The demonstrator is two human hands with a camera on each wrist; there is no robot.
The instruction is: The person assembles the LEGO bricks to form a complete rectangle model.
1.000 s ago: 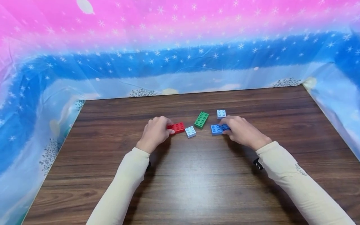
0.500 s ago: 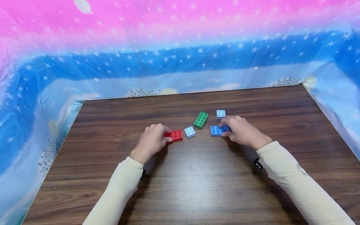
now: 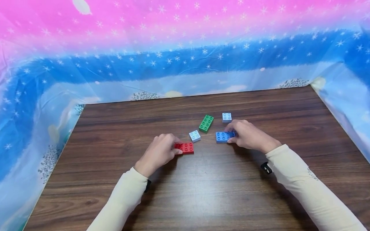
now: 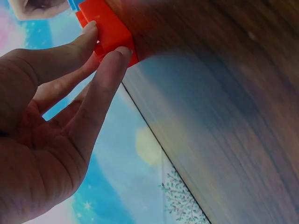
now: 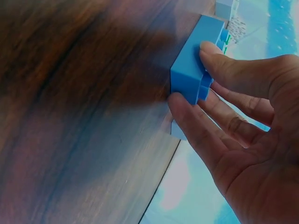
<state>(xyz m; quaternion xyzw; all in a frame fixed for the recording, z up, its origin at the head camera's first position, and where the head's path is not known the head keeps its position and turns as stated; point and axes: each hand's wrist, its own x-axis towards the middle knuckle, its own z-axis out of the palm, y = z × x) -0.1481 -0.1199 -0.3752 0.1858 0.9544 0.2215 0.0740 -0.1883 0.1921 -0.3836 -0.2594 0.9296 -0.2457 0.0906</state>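
Note:
My left hand pinches the left end of a red toy brick between thumb and fingers. In the left wrist view the thumb lies on one long side of the red brick, low at the table. My right hand grips the right end of a blue toy brick. The right wrist view shows the thumb on the long side of the blue brick and a fingertip at its near end. The two bricks lie apart, their free ends facing each other, red nearer me.
A white square brick sits just behind the red one. A green brick lies slanted behind that, and another white brick stands behind the blue one. The brown wooden table ends at a patterned cloth backdrop.
My left hand has drawn the red brick toward me, then to the right, now in front of the white square brick. My right hand has brought the blue brick slightly toward me.

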